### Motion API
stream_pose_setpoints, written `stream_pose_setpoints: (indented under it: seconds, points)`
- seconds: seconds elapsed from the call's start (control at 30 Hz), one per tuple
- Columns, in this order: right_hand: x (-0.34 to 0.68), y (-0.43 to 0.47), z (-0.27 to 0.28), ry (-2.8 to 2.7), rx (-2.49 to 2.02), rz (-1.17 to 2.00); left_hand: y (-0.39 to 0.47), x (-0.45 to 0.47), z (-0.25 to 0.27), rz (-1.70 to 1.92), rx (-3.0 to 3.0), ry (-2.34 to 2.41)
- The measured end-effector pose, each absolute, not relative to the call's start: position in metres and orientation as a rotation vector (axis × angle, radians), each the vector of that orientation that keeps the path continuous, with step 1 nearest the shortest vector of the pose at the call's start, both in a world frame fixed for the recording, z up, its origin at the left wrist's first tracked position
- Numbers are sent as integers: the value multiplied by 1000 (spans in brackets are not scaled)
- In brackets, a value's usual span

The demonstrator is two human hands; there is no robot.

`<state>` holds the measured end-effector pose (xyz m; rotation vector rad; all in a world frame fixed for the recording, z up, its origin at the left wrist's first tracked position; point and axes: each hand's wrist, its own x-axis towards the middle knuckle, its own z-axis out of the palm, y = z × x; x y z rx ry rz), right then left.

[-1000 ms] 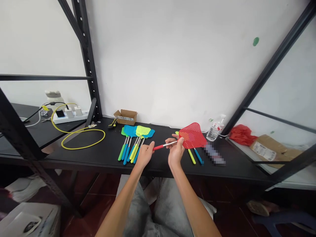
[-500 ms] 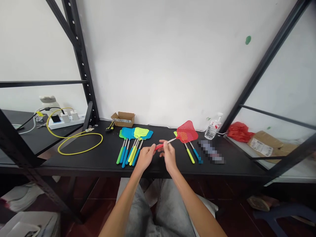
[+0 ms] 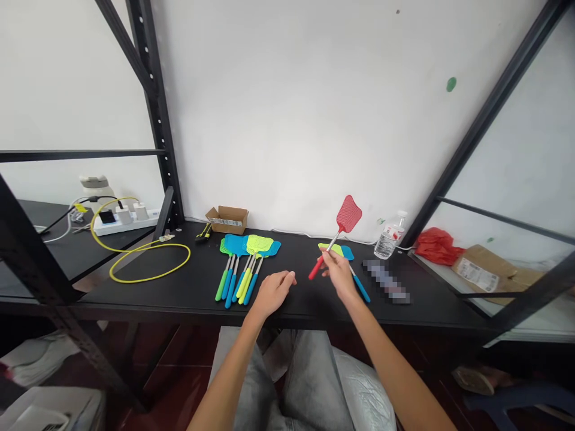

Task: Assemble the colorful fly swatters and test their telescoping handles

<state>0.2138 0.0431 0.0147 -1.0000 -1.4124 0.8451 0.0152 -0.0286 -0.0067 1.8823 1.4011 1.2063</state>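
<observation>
A red fly swatter (image 3: pixel 349 214) is tilted up above the desk, its mesh head to the upper right and its handle toward the lower left. My right hand (image 3: pixel 338 270) pinches it near the join of the metal rod and red handle. My left hand (image 3: pixel 275 291) holds nothing, its fingers loosely extended to the right, apart from the swatter. Left of it lies a row of several green, blue and yellow fly swatters (image 3: pixel 238 272). Beneath my right hand are a yellow swatter (image 3: pixel 330 247) and a blue swatter (image 3: pixel 360 288), partly hidden.
A water bottle (image 3: pixel 390 236) and a pixelated object (image 3: pixel 386 280) are on the right of the black desk (image 3: pixel 171 299). At the back left sit a small cardboard box (image 3: pixel 227 219) and a black-yellow tool (image 3: pixel 203 233). A yellow cable (image 3: pixel 148 280) loops near the power strip (image 3: pixel 128 222).
My left hand has let go of the red swatter's handle. With my right hand the swatter has turned more upright, its handle end moving right, away from my left hand.
</observation>
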Motion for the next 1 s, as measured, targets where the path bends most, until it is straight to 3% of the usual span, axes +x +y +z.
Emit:
stream_pose_setpoints:
  seconds: [0.3, 1.0]
  points:
    - [275, 67, 42, -2055, -1805, 244, -28, 14, -8, 1165, 1952, 1453]
    - [255, 53, 12, -2235, -1994, -48, -29, 15, -7, 1178, 1947, 1418]
